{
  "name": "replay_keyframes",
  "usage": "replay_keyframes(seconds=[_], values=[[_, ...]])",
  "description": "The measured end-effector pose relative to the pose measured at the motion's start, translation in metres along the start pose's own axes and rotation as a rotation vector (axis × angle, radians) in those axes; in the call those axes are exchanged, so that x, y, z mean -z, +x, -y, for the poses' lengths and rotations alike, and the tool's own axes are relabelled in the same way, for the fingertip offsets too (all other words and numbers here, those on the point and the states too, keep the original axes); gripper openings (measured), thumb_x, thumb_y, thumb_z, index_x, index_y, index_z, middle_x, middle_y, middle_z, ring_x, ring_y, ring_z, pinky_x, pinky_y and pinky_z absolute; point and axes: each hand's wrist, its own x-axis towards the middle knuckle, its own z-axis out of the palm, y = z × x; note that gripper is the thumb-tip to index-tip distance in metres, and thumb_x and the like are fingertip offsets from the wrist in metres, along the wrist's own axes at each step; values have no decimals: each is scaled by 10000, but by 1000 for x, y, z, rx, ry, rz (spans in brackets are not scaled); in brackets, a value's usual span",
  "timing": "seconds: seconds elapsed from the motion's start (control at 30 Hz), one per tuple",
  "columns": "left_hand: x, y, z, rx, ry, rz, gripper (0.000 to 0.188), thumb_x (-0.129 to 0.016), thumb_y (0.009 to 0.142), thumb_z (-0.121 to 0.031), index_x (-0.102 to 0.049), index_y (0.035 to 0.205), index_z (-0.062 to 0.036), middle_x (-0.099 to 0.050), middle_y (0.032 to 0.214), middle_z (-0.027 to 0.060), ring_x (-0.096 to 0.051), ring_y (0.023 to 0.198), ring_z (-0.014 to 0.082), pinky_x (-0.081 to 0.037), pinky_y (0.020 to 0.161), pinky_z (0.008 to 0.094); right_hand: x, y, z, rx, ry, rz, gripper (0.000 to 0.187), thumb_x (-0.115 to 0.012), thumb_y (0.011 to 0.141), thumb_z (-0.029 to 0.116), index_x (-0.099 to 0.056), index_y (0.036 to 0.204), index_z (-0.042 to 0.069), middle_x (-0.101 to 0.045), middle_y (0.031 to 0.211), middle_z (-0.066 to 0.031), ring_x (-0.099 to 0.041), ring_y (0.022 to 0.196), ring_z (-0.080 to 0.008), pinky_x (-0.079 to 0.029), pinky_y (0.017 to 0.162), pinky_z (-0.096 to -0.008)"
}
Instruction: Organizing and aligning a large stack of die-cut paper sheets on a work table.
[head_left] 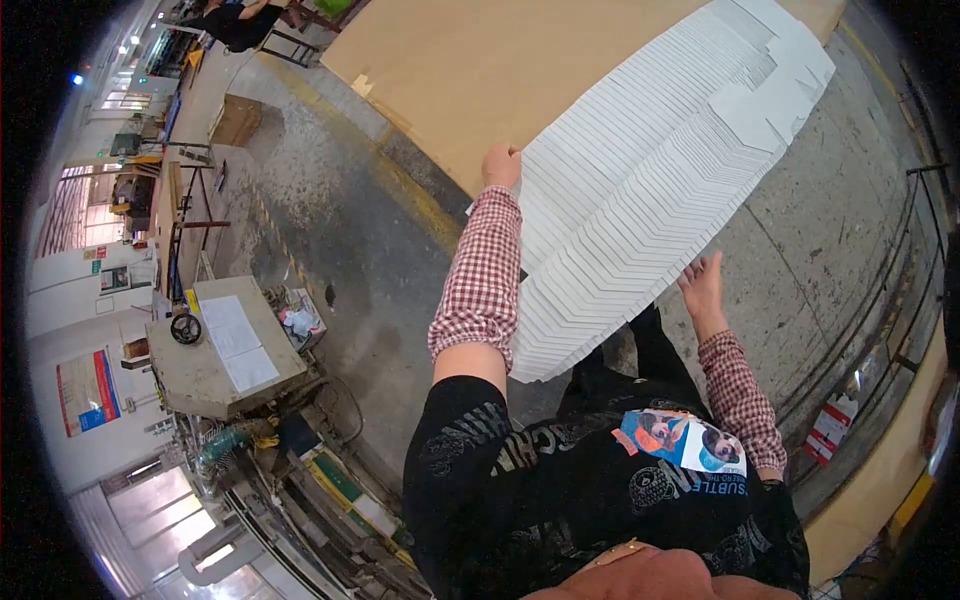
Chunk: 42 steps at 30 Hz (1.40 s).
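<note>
A long fanned row of overlapping white cardboard blanks (640,190) lies slantwise across the table's near side. Its near end reaches toward my body. At the left edge of the row, my left hand (502,166) is closed, with the fingers curled at the border of a blank. My right hand (703,288) is beside the right edge of the row, lower than the left hand. Its fingers are apart, and nothing shows in it. Whether the fingertips touch the blanks, I cannot tell. Cut-out tabs and notches show on the top blank (760,105) at the far end.
The blanks rest on a large brown board-topped table (430,80). To the left stands a machine with a handwheel (186,328) and papers (235,340) on its top. A cardboard box (236,122) sits on the floor farther off. Another person (240,22) is at the far left.
</note>
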Motion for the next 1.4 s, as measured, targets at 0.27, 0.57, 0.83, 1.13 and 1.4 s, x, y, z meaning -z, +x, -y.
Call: replay_keyframes(seconds=[0.27,0.57,0.83,1.13,1.4], values=[[1,-3,-10,48,-65,47,139,-593,701,-147,-639,785,-46,-619,794,144,-584,792,296,-458,702,388,-30,-7,15,0,248,453,726,-199,875,551,-95,1352,13,-158,1402,-126,-204,1271,-291,-217,1030,-379],[-12,-72,-36,-348,-311,-141,145,-545,766,-125,-624,850,-37,-559,830,144,-532,789,297,-430,721,375,6,-20,-7,-78,135,-103,717,-372,864,503,-184,1324,-13,-264,1347,-166,-283,1234,-294,-243,999,-434],[2,-149,-39,-216,-468,208,229,-558,778,-138,-597,974,-25,-555,837,145,-525,844,292,-413,758,352,-13,-40,-3,521,-418,-103,314,-505,855,224,-490,1106,36,-493,1123,-81,-478,1007,-202,-397,805,-332],[43,-271,-40,47,-538,-301,239,-497,816,-76,-538,1039,4,-513,1013,122,-483,955,269,-357,869,338,-150,11,39,1381,-1413,668,206,-530,710,-18,-624,861,86,-546,1017,-82,-496,974,-257,-415,795,-319],[26,-383,-58,617,-833,-330,247,-472,865,-102,-522,1083,4,-529,1045,81,-506,962,167,-399,829,280,-222,56,57,1508,-2051,1482,250,-522,634,-39,-618,813,106,-520,1002,-61,-436,1055,-239,-371,893,-345]])
